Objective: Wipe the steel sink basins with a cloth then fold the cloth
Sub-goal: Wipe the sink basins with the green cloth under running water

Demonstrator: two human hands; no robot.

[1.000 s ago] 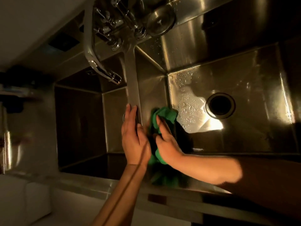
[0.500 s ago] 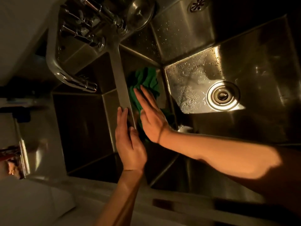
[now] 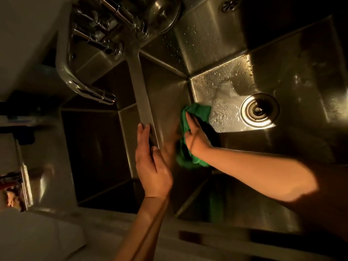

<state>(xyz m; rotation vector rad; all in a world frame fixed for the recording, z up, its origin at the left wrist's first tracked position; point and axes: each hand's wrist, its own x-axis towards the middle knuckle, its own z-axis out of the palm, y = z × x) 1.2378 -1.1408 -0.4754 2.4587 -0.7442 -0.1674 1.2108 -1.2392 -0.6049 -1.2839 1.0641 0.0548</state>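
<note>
Green cloth point(image 3: 197, 112) sits bunched against the left inner wall of the right basin point(image 3: 301, 76), at the centre of the frame, beside the wet floor near the drain point(image 3: 259, 109). The right hand point(image 3: 195, 137) presses it with straight fingers. The left hand point(image 3: 150, 166), fingers straight and holding nothing, rests on the steel divider point(image 3: 140, 85) between the basins. The faucet point(image 3: 75, 80) curves at upper left.

My left forearm point(image 3: 146, 223), at the bottom centre of the frame, and my right forearm point(image 3: 254, 170), at the lower right, are both bare, with no sleeve in sight. A thin dark line point(image 3: 192, 146) crosses the wrist below my right grip point(image 3: 195, 140); band or crease, I cannot tell. My left grip point(image 3: 153, 166) is bare too.
</note>
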